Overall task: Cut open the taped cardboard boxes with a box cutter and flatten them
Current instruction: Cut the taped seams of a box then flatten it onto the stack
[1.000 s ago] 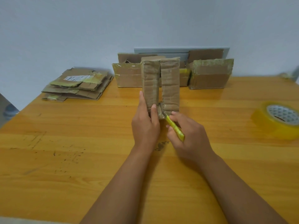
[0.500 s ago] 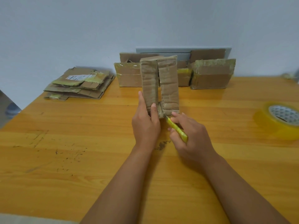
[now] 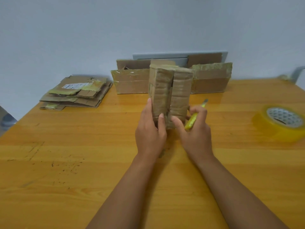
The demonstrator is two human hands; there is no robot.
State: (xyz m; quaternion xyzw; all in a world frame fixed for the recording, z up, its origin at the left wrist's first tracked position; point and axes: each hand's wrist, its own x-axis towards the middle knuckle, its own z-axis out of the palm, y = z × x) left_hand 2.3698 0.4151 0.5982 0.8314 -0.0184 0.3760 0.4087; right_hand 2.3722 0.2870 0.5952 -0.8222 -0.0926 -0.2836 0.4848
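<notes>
While the left hand (image 3: 149, 131) grips the lower left side of the upright cardboard box (image 3: 170, 95), fingers curled round its edge, the right hand (image 3: 195, 129) holds the yellow box cutter (image 3: 195, 115) in curled fingers and at the same time presses its thumb against the lower right flap. The blade end points up and away to the right, clear of the cardboard. The box stands on its end on the wooden table (image 3: 66, 162), just in front of both hands, near the middle. It looks worn and wrinkled, wrapped with shiny tape, and a dark slit runs down the middle of its front, so I judge the cutting of this seam is finished and the step now is to open the flaps. The next move probably needs both thumbs to pull the two halves apart, with the blade kept away from the fingers. Further back two taped boxes (image 3: 132, 81) wait near the wall, a flattened pile (image 3: 77, 93) lies at the far left, and a tape roll (image 3: 282, 121) sits at the right.
</notes>
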